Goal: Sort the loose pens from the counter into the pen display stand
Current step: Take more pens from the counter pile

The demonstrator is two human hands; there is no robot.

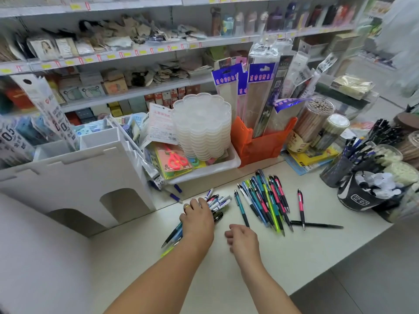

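My left hand (198, 219) lies over a bunch of pens on the counter, its fingers curled round them. White and blue pens (217, 201) stick out past the fingertips, and blue and green pens (172, 236) poke out below the wrist. My right hand (242, 240) hovers just right of it with loosely curled fingers, holding nothing. A pile of coloured pens (265, 200) lies further right, with a pink pen (301, 206) and a black pen (317, 225) beside it. The white pen display stand (90, 177) rises at the left.
Behind the pens are a white tray (235, 163) with scissors and stacked clear palettes (201, 125), and an orange bin (260, 148). Cups full of pens (371, 189) crowd the right end. The counter's edge (340, 264) runs diagonally at lower right.
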